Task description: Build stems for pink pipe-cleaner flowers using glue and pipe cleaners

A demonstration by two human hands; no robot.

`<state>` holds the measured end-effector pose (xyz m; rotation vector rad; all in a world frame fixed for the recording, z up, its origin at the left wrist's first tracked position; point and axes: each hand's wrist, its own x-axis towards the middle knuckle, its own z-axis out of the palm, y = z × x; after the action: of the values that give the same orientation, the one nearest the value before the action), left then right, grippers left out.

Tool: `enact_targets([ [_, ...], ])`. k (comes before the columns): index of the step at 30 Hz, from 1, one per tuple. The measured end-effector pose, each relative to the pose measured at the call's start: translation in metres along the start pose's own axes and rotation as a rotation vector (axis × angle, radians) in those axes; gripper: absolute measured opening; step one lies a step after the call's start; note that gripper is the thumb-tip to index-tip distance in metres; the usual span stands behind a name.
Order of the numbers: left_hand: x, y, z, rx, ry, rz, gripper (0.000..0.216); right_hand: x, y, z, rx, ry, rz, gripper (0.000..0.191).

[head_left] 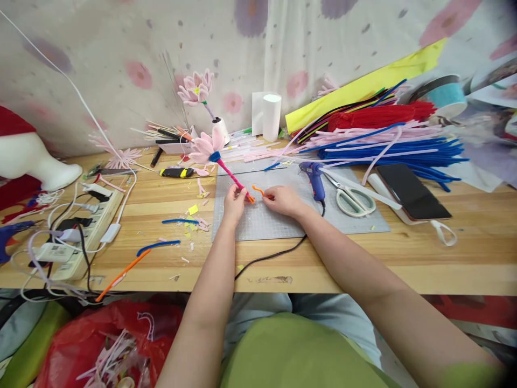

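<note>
Between the fingers of my left hand (233,205) is the lower stem of a pipe-cleaner flower (208,146), tilted up and to the left. It has pale pink petals, a blue band under them and a magenta-wrapped stem with orange at its lower end. My right hand (283,200) pinches an orange pipe cleaner (257,189), whose bent free end points toward the stem. Both hands are over the grey cutting mat (274,229). To their right lie a blue glue gun (314,180) and scissors (353,200) with pale handles.
A power strip (95,229) with tangled cords stands at left. Blue pipe cleaners (388,156) and a phone (412,191) lie at right. A second pink flower (196,89) stands behind. A red bag (60,350) of scraps is below the table edge.
</note>
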<state>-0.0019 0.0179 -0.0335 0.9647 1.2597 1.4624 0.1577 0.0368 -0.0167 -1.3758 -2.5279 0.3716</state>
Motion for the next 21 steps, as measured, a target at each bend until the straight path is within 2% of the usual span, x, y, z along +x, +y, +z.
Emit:
enact_targets([
  [3,0.000,0.000,0.000,-0.001,-0.002,0.004,0.017,0.000,-0.004,0.001,-0.042,-0.018,0.106,0.037],
  [6,0.001,0.000,-0.001,0.003,-0.003,0.002,0.019,-0.001,-0.005,-0.001,-0.109,0.068,0.175,0.041],
  [9,0.002,0.000,-0.001,0.019,-0.008,0.006,0.019,-0.003,-0.002,-0.004,-0.130,0.144,0.154,0.038],
  [12,0.002,0.000,-0.001,0.032,0.000,0.011,0.017,-0.004,0.001,-0.006,-0.117,0.110,0.113,0.039],
  [16,0.002,-0.002,-0.001,0.029,0.003,0.011,0.012,-0.004,0.003,-0.005,-0.109,0.061,0.139,0.045],
  [21,0.004,-0.003,-0.004,0.046,0.040,0.042,0.014,-0.003,0.006,-0.001,-0.061,0.106,0.076,0.038],
])
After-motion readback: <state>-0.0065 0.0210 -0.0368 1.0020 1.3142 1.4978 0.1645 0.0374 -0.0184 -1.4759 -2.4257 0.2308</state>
